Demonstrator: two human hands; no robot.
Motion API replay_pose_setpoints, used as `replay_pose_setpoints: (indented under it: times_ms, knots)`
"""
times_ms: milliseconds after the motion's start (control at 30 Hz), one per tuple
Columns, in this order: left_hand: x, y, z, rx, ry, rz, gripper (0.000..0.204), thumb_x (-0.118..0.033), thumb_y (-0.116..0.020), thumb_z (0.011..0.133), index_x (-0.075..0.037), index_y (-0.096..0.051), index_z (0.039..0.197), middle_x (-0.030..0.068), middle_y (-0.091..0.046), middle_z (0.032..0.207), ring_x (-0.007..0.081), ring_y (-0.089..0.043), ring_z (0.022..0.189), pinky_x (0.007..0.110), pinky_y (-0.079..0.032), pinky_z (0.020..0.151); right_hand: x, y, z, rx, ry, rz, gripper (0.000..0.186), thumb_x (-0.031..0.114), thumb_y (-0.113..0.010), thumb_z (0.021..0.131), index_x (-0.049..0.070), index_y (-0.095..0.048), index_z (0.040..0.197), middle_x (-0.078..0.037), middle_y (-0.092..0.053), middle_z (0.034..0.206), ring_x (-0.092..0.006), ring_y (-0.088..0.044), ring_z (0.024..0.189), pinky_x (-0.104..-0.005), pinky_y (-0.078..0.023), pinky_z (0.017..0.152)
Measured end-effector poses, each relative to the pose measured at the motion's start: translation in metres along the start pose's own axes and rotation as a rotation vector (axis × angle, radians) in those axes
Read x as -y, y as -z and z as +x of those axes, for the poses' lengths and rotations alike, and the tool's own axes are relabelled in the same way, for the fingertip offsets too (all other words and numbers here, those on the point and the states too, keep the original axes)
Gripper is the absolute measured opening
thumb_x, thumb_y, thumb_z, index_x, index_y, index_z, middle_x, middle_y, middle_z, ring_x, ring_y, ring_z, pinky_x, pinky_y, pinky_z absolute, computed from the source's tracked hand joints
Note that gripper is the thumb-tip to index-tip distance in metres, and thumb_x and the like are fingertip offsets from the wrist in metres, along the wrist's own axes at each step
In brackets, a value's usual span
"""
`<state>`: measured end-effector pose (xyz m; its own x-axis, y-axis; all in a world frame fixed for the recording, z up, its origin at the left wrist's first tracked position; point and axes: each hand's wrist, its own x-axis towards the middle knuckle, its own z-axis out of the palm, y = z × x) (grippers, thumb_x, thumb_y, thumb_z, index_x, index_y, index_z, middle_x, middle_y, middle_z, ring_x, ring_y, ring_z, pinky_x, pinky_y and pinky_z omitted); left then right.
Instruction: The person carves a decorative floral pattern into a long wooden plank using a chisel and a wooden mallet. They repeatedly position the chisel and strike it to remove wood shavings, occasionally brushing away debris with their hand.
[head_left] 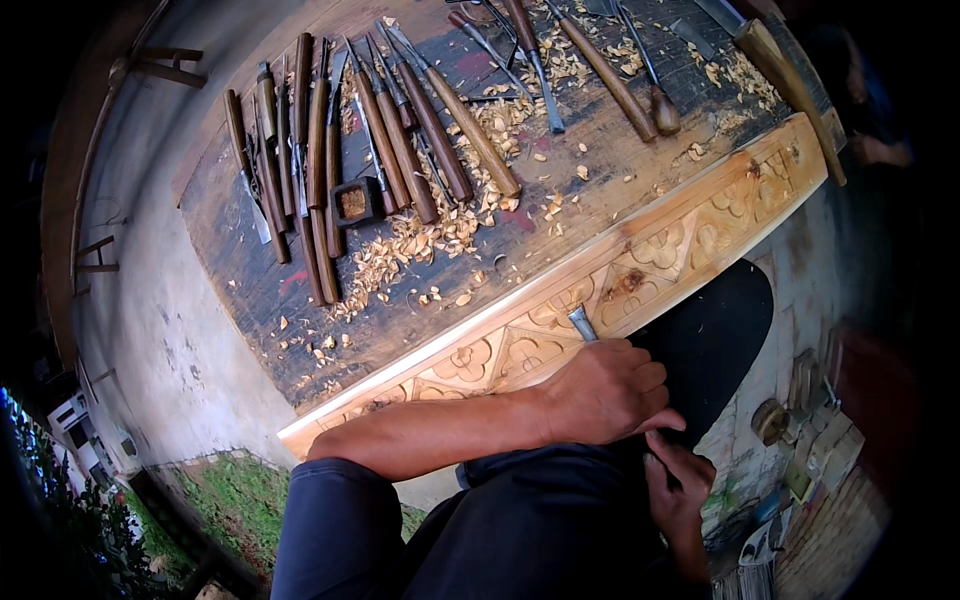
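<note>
A long carved wooden board point(545, 310) lies slantwise along the near edge of the workbench, with a band of petal shapes and triangles cut into it. My left hand point(605, 390) is closed round a chisel point(582, 322); only the metal blade shows, its tip on the board's carved face. The fist hides the handle. Just below, my right hand point(678, 480) has its fingers curled, the uppermost close against the left thumb. What it grips, if anything, is hidden.
The dark workbench point(420, 330) carries wood shavings point(400, 255), several wooden-handled chisels point(395, 140) and a small dark square box point(353, 202). A mallet-like wooden tool point(790, 95) rests at the far right corner. Another person's hand point(885, 152) shows beyond. Offcuts point(820, 450) lie lower right.
</note>
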<state>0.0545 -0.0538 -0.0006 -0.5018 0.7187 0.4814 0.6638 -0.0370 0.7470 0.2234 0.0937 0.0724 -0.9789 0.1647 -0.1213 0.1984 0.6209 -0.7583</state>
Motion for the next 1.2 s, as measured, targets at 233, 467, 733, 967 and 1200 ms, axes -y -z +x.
replay_pose_setpoints:
  times_ms: [233,467,733,967,1200]
  knots:
    - [0.0,0.007,0.004,-0.025,0.007,-0.003,0.044,-0.042,-0.079,0.087,-0.015,-0.051,0.068,0.0023,-0.044,0.075,0.0208,-0.052,0.067,0.036,-0.042,0.059,0.011,0.022,0.008,0.102,-0.028,-0.083,0.031,-0.013,-0.07,0.085,-0.005,-0.079,0.113,-0.019,-0.079,0.093,-0.0273,-0.077,0.075,-0.032,-0.058,0.067]
    - [0.002,0.004,0.003,-0.021,-0.009,0.017,0.04,-0.041,-0.079,0.087,-0.015,-0.052,0.071,0.002,-0.045,0.077,0.0203,-0.052,0.072,0.035,-0.042,0.062,0.002,0.028,0.007,0.113,-0.028,-0.077,0.032,-0.013,-0.071,0.084,-0.005,-0.078,0.114,-0.018,-0.079,0.091,-0.0237,-0.075,0.073,-0.0312,-0.056,0.065]
    - [0.001,0.003,0.004,-0.023,-0.014,0.019,0.036,-0.039,-0.079,0.086,-0.015,-0.055,0.073,0.0022,-0.046,0.078,0.0207,-0.052,0.073,0.036,-0.042,0.062,0.008,0.027,0.022,0.091,-0.137,0.073,0.033,-0.014,-0.07,0.084,-0.004,-0.079,0.114,-0.016,-0.077,0.086,-0.0195,-0.071,0.067,-0.0291,-0.053,0.062]
    - [0.0,0.007,0.005,-0.043,0.018,0.049,0.038,-0.04,-0.078,0.087,-0.015,-0.054,0.073,0.0025,-0.046,0.078,0.0212,-0.053,0.073,0.036,-0.042,0.062,0.008,0.021,0.026,0.044,-0.083,0.08,0.033,-0.013,-0.071,0.084,-0.003,-0.079,0.114,-0.017,-0.077,0.088,-0.0194,-0.071,0.068,-0.0286,-0.051,0.06]
    - [-0.002,0.013,0.004,-0.074,-0.087,0.118,0.033,-0.036,-0.077,0.086,-0.013,-0.056,0.076,0.003,-0.05,0.082,0.0222,-0.054,0.077,0.037,-0.044,0.066,0.012,0.045,0.027,0.094,0.121,-0.233,0.037,-0.009,-0.075,0.082,0.002,-0.08,0.116,-0.009,-0.065,0.07,-0.0209,-0.061,0.055,-0.032,-0.046,0.052]
